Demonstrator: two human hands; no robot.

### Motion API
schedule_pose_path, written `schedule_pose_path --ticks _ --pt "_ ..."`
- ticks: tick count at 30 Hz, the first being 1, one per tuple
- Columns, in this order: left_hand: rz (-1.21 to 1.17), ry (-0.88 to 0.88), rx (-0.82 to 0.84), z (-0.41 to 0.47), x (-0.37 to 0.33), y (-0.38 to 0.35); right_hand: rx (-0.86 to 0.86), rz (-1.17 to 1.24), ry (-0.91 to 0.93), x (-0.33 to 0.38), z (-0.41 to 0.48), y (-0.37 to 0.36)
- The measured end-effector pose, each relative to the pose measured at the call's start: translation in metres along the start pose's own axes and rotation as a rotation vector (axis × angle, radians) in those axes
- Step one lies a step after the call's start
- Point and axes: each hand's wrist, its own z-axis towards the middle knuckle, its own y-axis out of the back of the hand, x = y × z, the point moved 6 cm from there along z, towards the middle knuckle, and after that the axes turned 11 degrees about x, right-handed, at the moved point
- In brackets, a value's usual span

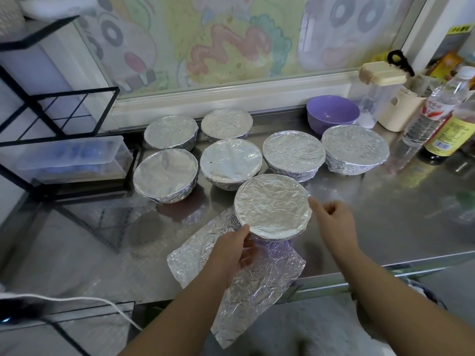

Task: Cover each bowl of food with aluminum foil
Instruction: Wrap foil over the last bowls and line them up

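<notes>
nearest the camera, a loose foil sheet (239, 278) hangs off the front edge of the steel counter (385, 222), running from under the near bowl (272, 206) down toward the person. the left hand (232, 253) sits at that bowl's front-left rim, fingers spread and curled under the foil's edge, touching bowl and sheet. the right hand (331, 219) is just right of the bowl, loosely curled with the forefinger out, its tip touching the rim; it pinches nothing that can be seen.

the near bowl's top is already flat and tight with foil, so the step in hand looks like finishing its skirt. to do it well, i'd steady the bowl with one hand and work the other round the rim, pressing the foil down and under so no gap lifts, and keep the loose sheet from snagging or dragging the bowl toward the counter edge.

behind the near bowl stand six more covered bowls (230, 163), close together, all sealed. farther back and right of it, a purple bowl (331, 115) sits uncovered; whether it holds food cannot be told. bottles (434, 109) stand at the far right.
</notes>
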Motion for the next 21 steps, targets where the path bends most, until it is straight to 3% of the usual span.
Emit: schedule_pose_path --ticks 5,10,21 --pt "-0.400 -0.023 0.023 -0.008 0.006 -0.006 0.156 -0.348 0.227 0.046 0.034 -0.032" --pt "-0.463 -0.054 0.050 -0.013 -0.013 -0.017 0.281 -0.642 0.252 0.050 0.042 -0.061" --pt "-0.409 0.009 0.118 -0.010 -0.031 -0.022 0.263 -0.621 0.236 0.043 0.047 -0.067"
